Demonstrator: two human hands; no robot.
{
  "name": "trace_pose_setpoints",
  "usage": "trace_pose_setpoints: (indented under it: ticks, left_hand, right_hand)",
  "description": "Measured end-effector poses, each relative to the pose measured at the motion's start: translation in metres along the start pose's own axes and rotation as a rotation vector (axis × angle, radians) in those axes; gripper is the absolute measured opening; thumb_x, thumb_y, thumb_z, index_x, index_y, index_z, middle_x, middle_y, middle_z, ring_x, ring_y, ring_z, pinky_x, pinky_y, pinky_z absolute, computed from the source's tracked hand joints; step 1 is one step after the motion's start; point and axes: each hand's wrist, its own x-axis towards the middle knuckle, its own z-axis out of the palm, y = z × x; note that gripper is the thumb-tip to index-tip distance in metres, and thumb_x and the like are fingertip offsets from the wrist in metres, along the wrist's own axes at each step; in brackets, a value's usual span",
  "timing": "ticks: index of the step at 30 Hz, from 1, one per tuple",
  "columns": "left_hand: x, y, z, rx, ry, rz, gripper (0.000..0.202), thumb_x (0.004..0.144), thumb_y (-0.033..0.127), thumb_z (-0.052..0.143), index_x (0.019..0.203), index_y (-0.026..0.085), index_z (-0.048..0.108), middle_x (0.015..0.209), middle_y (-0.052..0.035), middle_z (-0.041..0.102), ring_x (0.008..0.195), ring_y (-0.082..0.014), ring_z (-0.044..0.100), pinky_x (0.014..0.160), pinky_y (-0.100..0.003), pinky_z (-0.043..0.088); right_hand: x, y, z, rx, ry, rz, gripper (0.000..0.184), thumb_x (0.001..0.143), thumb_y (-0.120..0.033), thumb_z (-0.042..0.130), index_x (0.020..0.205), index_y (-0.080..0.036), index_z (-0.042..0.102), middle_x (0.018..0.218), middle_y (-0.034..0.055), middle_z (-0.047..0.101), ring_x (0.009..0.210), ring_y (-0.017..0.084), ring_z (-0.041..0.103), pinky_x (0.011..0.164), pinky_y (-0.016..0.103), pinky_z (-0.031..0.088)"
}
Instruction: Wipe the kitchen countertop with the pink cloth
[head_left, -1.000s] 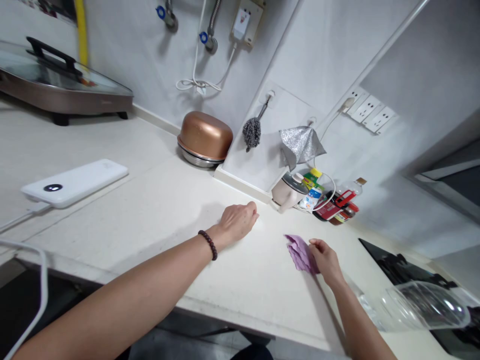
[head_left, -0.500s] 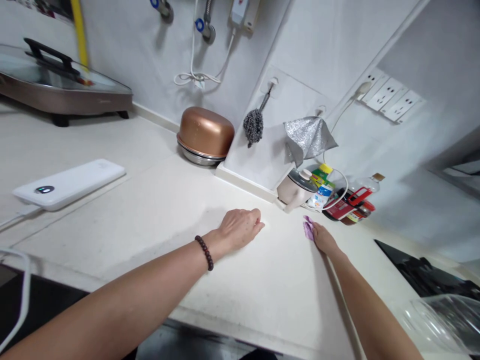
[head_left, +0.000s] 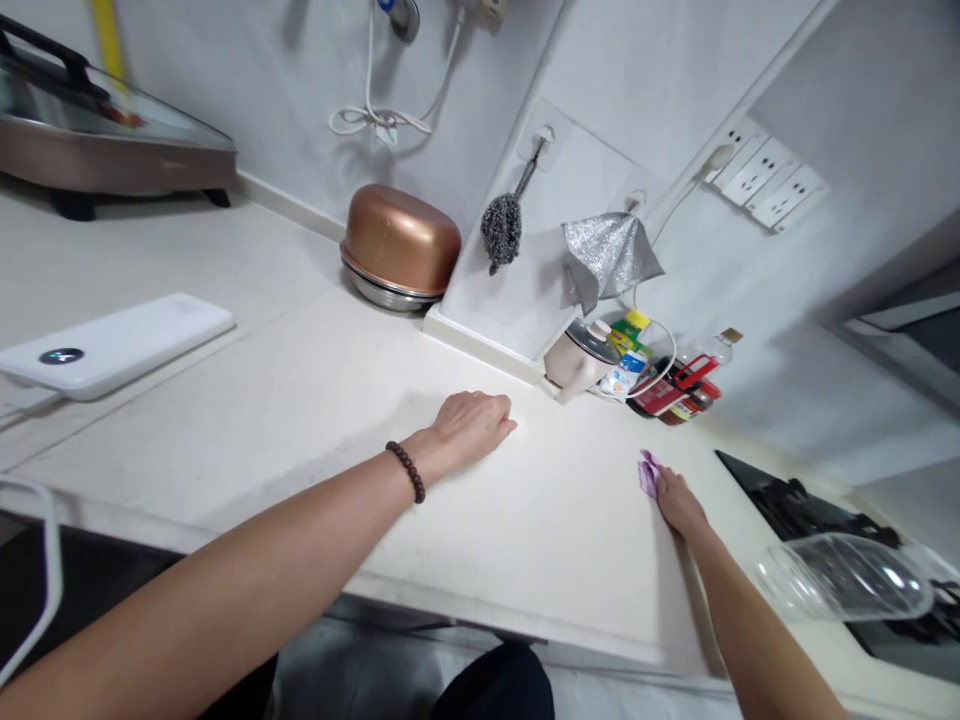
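Observation:
My left hand (head_left: 469,428), with a dark bead bracelet on its wrist, rests on the pale countertop (head_left: 480,540). Its fingers are curled closed. Whatever they may hold is hidden; only a faint whitish patch shows by the fingertips. Farther right, my right hand (head_left: 681,503) grips a small crumpled purple cloth (head_left: 649,474). The cloth sticks out past the fingers, low over or touching the counter; I cannot tell which. A clear plastic container (head_left: 847,577) lies to the right of my right forearm.
At the back stand a copper-coloured pan (head_left: 403,240), a small lidded pot (head_left: 577,358) and several bottles (head_left: 679,388). On the left are a white power bank (head_left: 120,345) and an electric griddle (head_left: 112,150). A black gas hob (head_left: 795,510) is at right. A scrubber (head_left: 501,230) hangs on the wall.
My right hand has moved right and nearer to me with the purple cloth, away from the small pot. The left hand stays almost in place. The view has shifted slightly.

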Motion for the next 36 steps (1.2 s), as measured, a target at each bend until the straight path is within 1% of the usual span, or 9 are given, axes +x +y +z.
trace_pose_setpoints:
  ticks: [4, 8, 13, 16, 19, 24, 27, 32, 36]
  left_hand:
    - [0.001, -0.003, -0.001, -0.024, 0.021, -0.007, 0.026, 0.093, 0.034, 0.048, 0.085, 0.018, 0.067, 0.082, -0.0084, 0.072, 0.08, -0.0232, 0.066, 0.07, -0.031, 0.043]
    - [0.001, -0.006, 0.0, -0.042, 0.047, -0.009, 0.028, 0.091, 0.035, 0.048, 0.079, 0.018, 0.065, 0.08, -0.008, 0.071, 0.076, -0.0222, 0.065, 0.066, -0.03, 0.04]
    - [0.0, -0.007, 0.002, -0.067, 0.096, -0.016, 0.03, 0.089, 0.036, 0.047, 0.072, 0.019, 0.064, 0.075, -0.0069, 0.069, 0.071, -0.0212, 0.062, 0.061, -0.03, 0.035]
    - [-0.001, -0.006, 0.004, -0.084, 0.091, -0.017, 0.03, 0.088, 0.037, 0.047, 0.069, 0.019, 0.063, 0.073, -0.0067, 0.068, 0.068, -0.0208, 0.061, 0.059, -0.03, 0.033]
    - [-0.002, -0.008, 0.006, -0.085, 0.086, -0.023, 0.03, 0.087, 0.036, 0.047, 0.067, 0.019, 0.061, 0.073, -0.0065, 0.068, 0.068, -0.0204, 0.06, 0.058, -0.03, 0.031]
    - [-0.002, -0.015, 0.006, -0.087, 0.086, -0.049, 0.03, 0.086, 0.037, 0.047, 0.066, 0.019, 0.06, 0.073, -0.006, 0.068, 0.069, -0.0195, 0.06, 0.059, -0.029, 0.03]
    - [-0.002, -0.015, 0.004, -0.1, 0.07, -0.049, 0.031, 0.087, 0.037, 0.046, 0.067, 0.019, 0.06, 0.073, -0.0064, 0.067, 0.069, -0.0193, 0.059, 0.059, -0.029, 0.031]
    - [-0.005, -0.009, 0.004, -0.074, 0.035, -0.018, 0.03, 0.087, 0.036, 0.046, 0.069, 0.019, 0.062, 0.071, -0.0066, 0.067, 0.067, -0.0194, 0.06, 0.058, -0.029, 0.031]
    - [-0.006, -0.002, 0.009, -0.063, 0.004, 0.019, 0.03, 0.087, 0.035, 0.045, 0.068, 0.019, 0.062, 0.071, -0.0068, 0.068, 0.067, -0.0194, 0.059, 0.058, -0.029, 0.03]
  right_hand:
    - [-0.043, -0.004, -0.008, 0.027, -0.046, -0.018, 0.055, 0.096, -0.031, 0.023, 0.137, -0.011, 0.054, 0.14, 0.0163, 0.057, 0.134, 0.028, 0.049, 0.111, 0.047, 0.041]
    - [-0.096, -0.019, -0.023, 0.115, -0.05, -0.099, 0.055, 0.099, -0.037, 0.023, 0.145, -0.016, 0.047, 0.149, 0.0101, 0.049, 0.143, 0.026, 0.037, 0.116, 0.047, 0.036]
    - [-0.162, -0.066, -0.055, 0.228, -0.071, -0.281, 0.057, 0.102, -0.044, 0.028, 0.155, -0.025, 0.029, 0.159, 0.0055, 0.034, 0.149, 0.026, 0.023, 0.12, 0.052, 0.027]
    - [-0.183, -0.091, -0.069, 0.254, -0.105, -0.373, 0.059, 0.102, -0.045, 0.031, 0.157, -0.027, 0.023, 0.161, 0.0054, 0.03, 0.15, 0.025, 0.021, 0.121, 0.051, 0.024]
    - [-0.186, -0.089, -0.074, 0.285, -0.145, -0.388, 0.06, 0.102, -0.047, 0.032, 0.157, -0.026, 0.023, 0.161, 0.0057, 0.03, 0.15, 0.024, 0.021, 0.121, 0.049, 0.024]
    - [-0.178, -0.042, -0.061, 0.247, -0.083, -0.179, 0.064, 0.1, -0.053, 0.026, 0.152, -0.017, 0.036, 0.157, 0.0132, 0.036, 0.149, 0.029, 0.022, 0.12, 0.054, 0.026]
    - [-0.179, -0.024, -0.052, 0.209, -0.052, -0.154, 0.063, 0.099, -0.051, 0.024, 0.15, -0.017, 0.038, 0.155, 0.0139, 0.04, 0.148, 0.029, 0.025, 0.119, 0.055, 0.027]
    - [-0.184, -0.018, -0.039, 0.163, -0.023, -0.138, 0.062, 0.097, -0.05, 0.025, 0.148, -0.018, 0.041, 0.15, 0.0148, 0.045, 0.146, 0.033, 0.03, 0.117, 0.058, 0.029]
    - [-0.166, -0.019, -0.033, 0.112, -0.031, -0.109, 0.064, 0.097, -0.05, 0.023, 0.146, -0.013, 0.042, 0.148, 0.0168, 0.047, 0.143, 0.033, 0.035, 0.117, 0.055, 0.029]
